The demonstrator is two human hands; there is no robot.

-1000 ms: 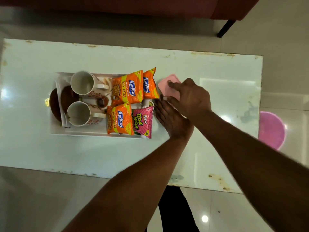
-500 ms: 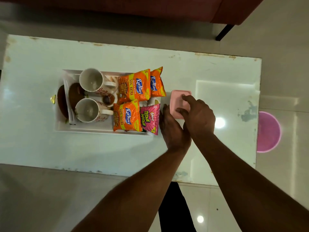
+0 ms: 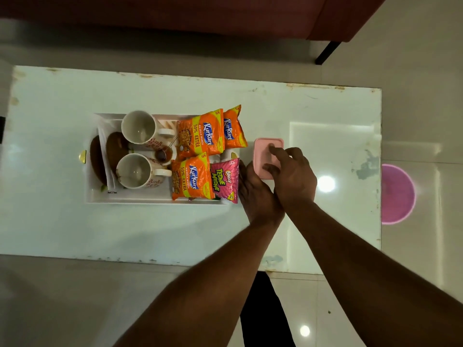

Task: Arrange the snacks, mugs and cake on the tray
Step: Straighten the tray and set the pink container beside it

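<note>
Pink box (image 3: 263, 156), frame centre-right: long axis vertical, just right of tray (image 3: 150, 199). My right hand (image 3: 293, 179) nearer, fingers spread on its lid, gripping nothing. My left hand (image 3: 258, 194) flat, empty, between box and tray.

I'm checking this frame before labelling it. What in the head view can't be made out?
- Pink box: contents hidden by its lid; near edge covered by the right hand.
- Left hand: fingertips hidden behind the pink snack packet.
- Fourth orange packet: partly overlapped by its neighbour.
- Brown items beside the mugs: too dim to identify.
</note>
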